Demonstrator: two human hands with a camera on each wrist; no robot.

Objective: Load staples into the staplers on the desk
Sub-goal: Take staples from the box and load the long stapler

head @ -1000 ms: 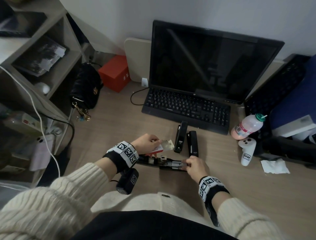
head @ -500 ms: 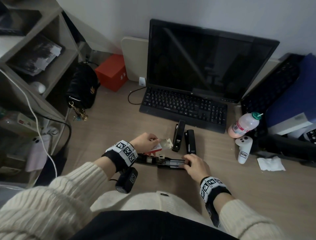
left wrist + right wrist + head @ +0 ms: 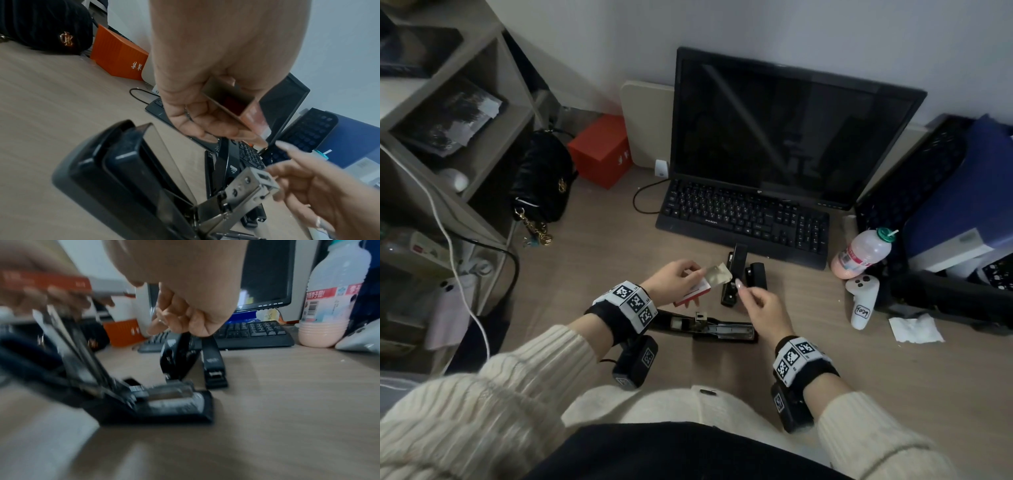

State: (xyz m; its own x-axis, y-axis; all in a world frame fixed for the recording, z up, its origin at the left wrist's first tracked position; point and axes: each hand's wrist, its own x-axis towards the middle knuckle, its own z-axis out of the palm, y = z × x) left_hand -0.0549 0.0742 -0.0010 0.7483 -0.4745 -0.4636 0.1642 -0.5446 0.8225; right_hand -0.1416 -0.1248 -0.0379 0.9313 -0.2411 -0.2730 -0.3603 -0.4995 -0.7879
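A black stapler (image 3: 709,329) lies swung open on the desk near my body, its metal magazine (image 3: 246,186) showing. My left hand (image 3: 681,277) grips a small red staple box (image 3: 693,294) above it, with the box's flap (image 3: 717,274) folded open. My right hand (image 3: 756,301) hovers just right of the box, fingers loosely bent, one fingertip near the flap, holding nothing. Two more black staplers (image 3: 734,274) (image 3: 756,274) lie side by side behind the hands. The right wrist view is blurred; it shows the open stapler (image 3: 164,399) below my right hand (image 3: 185,313).
A black keyboard (image 3: 743,222) and monitor (image 3: 791,137) stand behind the staplers. A pink drink bottle (image 3: 859,255), a white controller (image 3: 861,301) and a crumpled tissue (image 3: 914,329) sit right. A black handbag (image 3: 541,178), an orange box (image 3: 599,150) and shelves are left.
My right hand has let go of the open stapler's front end and risen toward the staple box. The left hand still holds the box, a little higher.
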